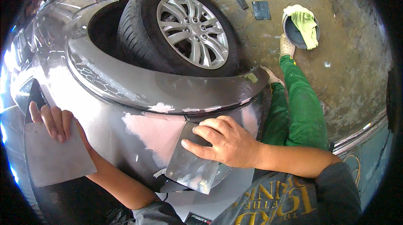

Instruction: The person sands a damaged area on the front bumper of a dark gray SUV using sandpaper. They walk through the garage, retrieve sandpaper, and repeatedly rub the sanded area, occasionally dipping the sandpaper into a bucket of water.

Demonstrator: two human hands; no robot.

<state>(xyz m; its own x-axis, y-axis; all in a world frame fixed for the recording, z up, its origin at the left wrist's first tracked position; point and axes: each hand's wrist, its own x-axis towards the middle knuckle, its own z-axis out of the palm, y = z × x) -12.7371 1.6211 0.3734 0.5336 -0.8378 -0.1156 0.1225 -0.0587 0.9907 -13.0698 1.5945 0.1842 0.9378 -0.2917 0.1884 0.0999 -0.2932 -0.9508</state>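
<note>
On the left, my left hand (56, 122) pinches a plain grey square sheet (58, 156) by its upper edge, fingers over the front. My right hand (226, 141) grips a second grey flat sheet (191, 158), marked with pale smears, by its right side. This second sheet lies over the dark grey car body panel (130, 141), overlapping a patch of pink body filler (153, 130). Whether it presses on the panel I cannot tell. Another pink patch shows just beyond my right hand. Above sits the wheel arch flare (168, 88), with pale spots along its lower edge.
The car wheel (193, 32) with silver spokes stands in the arch. On the wet concrete floor lie dark flat pieces (261, 10) and a dark bucket (289, 32) with a yellow-green cloth (305, 26) over it. My green-trousered legs (304, 103) are at the right.
</note>
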